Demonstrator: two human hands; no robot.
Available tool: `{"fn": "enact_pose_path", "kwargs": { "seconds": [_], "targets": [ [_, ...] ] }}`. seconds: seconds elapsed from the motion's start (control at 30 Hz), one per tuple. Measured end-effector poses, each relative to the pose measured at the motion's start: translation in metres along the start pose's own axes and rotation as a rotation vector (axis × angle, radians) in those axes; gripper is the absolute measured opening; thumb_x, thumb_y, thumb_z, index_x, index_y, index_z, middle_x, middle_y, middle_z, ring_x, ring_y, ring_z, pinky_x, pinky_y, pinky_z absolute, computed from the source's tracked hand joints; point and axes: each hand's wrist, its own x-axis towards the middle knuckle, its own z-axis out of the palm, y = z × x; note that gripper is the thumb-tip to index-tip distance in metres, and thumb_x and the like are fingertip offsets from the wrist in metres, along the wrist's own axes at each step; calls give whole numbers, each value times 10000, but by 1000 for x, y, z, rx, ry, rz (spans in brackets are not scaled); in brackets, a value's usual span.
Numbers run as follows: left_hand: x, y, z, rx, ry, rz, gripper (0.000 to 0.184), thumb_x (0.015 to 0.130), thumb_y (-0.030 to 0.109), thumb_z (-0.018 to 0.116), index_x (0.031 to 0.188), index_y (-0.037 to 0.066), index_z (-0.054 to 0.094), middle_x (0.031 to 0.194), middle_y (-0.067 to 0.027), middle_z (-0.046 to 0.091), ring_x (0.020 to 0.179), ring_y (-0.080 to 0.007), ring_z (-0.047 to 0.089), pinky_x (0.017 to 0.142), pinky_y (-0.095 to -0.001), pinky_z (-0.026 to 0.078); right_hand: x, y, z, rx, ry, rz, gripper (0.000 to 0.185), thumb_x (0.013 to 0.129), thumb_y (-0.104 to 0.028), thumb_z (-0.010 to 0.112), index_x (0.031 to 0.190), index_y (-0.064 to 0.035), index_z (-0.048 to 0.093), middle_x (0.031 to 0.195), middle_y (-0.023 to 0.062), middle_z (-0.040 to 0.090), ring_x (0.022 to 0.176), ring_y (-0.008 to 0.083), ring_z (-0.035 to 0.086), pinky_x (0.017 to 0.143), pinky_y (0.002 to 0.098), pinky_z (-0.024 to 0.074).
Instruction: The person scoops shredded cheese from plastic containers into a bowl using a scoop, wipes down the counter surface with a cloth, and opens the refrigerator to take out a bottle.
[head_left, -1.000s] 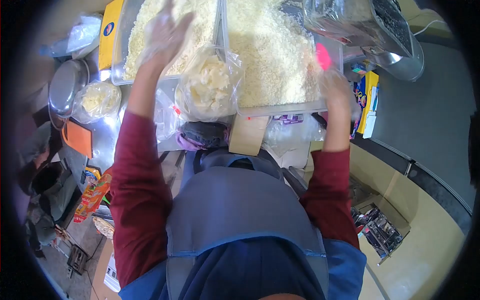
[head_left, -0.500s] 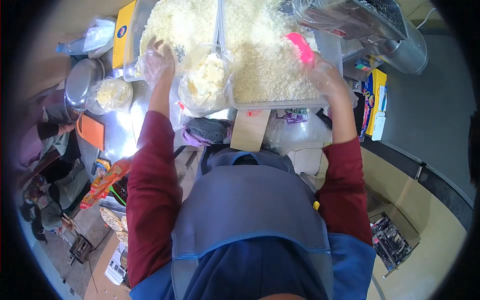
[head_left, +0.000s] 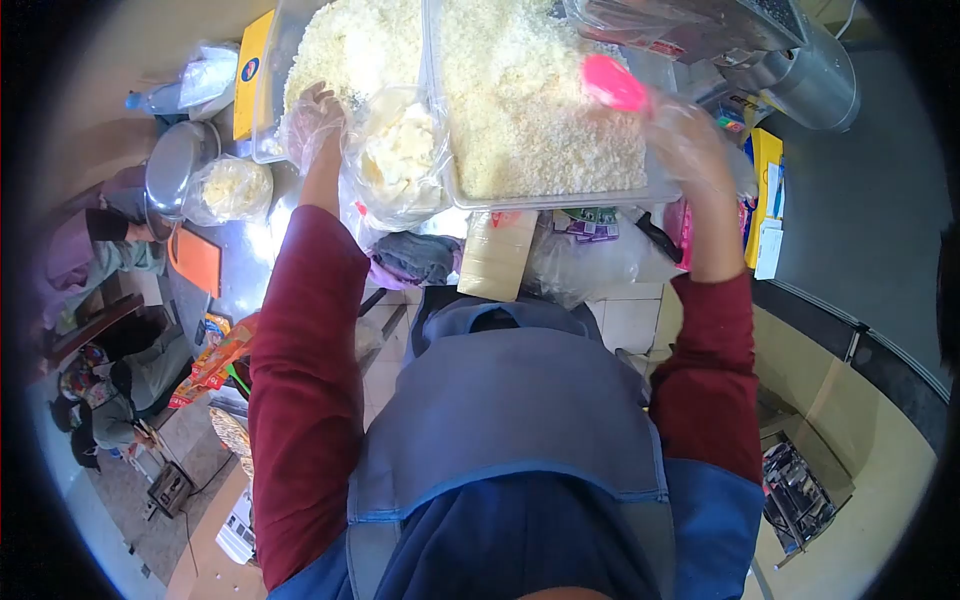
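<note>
Two clear tubs of pale crumbly grains stand side by side. My right hand (head_left: 688,145), in a clear plastic glove, grips a pink scoop (head_left: 613,83) over the right side of the right tub (head_left: 555,200). My gloved left hand (head_left: 315,125) is at the lower edge of the left tub (head_left: 268,147), fingers apart and curved, with nothing seen in them. Just right of that hand sits a clear bag of pale yellow chunks (head_left: 398,155), in front of the join between the tubs.
A metal machine (head_left: 700,30) stands at the upper right. At left are a metal pot (head_left: 180,165), a bag of shredded stuff (head_left: 235,190) and an orange board (head_left: 195,260). A cardboard piece (head_left: 497,255) lies below the tubs. Other people (head_left: 140,370) sit at far left.
The pink scoop dipped into the grains of the right tub, then rose and moved right with my right hand. My left hand came down from over the left tub to its lower edge.
</note>
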Motion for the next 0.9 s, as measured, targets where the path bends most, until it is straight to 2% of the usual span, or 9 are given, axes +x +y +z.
{"fn": "enact_pose_path", "kwargs": {
  "seconds": [0.07, 0.13, 0.17, 0.23, 0.37, 0.43, 0.53, 0.63, 0.9],
  "targets": [
    [-1, 4, -2, 20, -1, 1, 355, 856, 151, 562, 1211, 145, 564, 1106, -19, 664, 1003, -171, 620, 871, -298, 473, -16, -6, -12, -15, 126, -147, 321, 842, -275, 563, 1090, -80, 622, 950, 180, 639, 880, 350, 611, 758, 413, 475],
    [-5, 11, -5, 41, -7, 2, 355, 854, 150, 561, 1209, 147, 566, 1106, -18, 664, 1000, -169, 622, 869, -294, 475, -25, -33, -26, -654, -385, -6, 217, 777, -180, 597, 967, -88, 646, 944, 141, 648, 869, 334, 614, 756, 422, 478],
    [-7, 16, -7, 57, -15, -9, 355, 854, 151, 561, 1209, 148, 567, 1107, -16, 665, 999, -168, 623, 868, -293, 475, -33, -34, -26, -657, -386, -4, 217, 777, -180, 597, 967, -88, 646, 944, 141, 648, 869, 334, 614, 756, 422, 478],
    [-9, 27, -13, 93, -18, -28, 356, 853, 151, 560, 1209, 151, 569, 1107, -12, 666, 996, -166, 624, 867, -292, 475, -41, -33, -22, -286, 73, -603, 141, 731, -122, 612, 866, -86, 632, 919, 114, 646, 874, 310, 619, 754, 419, 491],
    [-17, 47, -20, 172, -39, -60, 358, 851, 152, 559, 1209, 157, 572, 1107, -5, 668, 990, -162, 627, 864, -289, 476, -5, -28, -23, -287, 75, -309, 143, 722, -149, 622, 847, -81, 627, 905, 89, 636, 890, 279, 621, 745, 410, 501],
    [-18, 50, -21, 190, -38, -66, 358, 851, 152, 559, 1209, 158, 573, 1107, -3, 668, 989, -161, 627, 864, -288, 476, 10, -26, -10, -758, -116, -89, 166, 731, -187, 614, 858, -81, 626, 891, 99, 640, 881, 288, 623, 737, 416, 494],
    [-18, 52, -22, 230, -36, -59, 351, 850, 155, 546, 1199, 172, 584, 1097, 10, 674, 976, -154, 632, 860, -284, 477, -12, -34, -22, -370, 16, -442, 165, 781, -199, 577, 874, -68, 615, 883, 146, 648, 838, 319, 624, 717, 434, 483],
    [-18, 56, -19, 146, -44, -225, 351, 852, 162, 526, 1197, 184, 589, 1091, 23, 678, 983, -153, 632, 864, -286, 475, -4, -53, -28, -298, 7, -127, 200, 829, -228, 549, 933, -67, 605, 888, 172, 642, 841, 335, 619, 726, 433, 485],
    [17, -27, 7, -12, -33, -14, 347, 848, 169, 514, 1186, 171, 592, 1072, 7, 682, 995, -165, 631, 872, -297, 470, 14, -76, 7, -175, 58, -218, 227, 902, -231, 500, 1039, -77, 594, 847, 167, 625, 803, 350, 605, 687, 435, 481]
  ]
}}
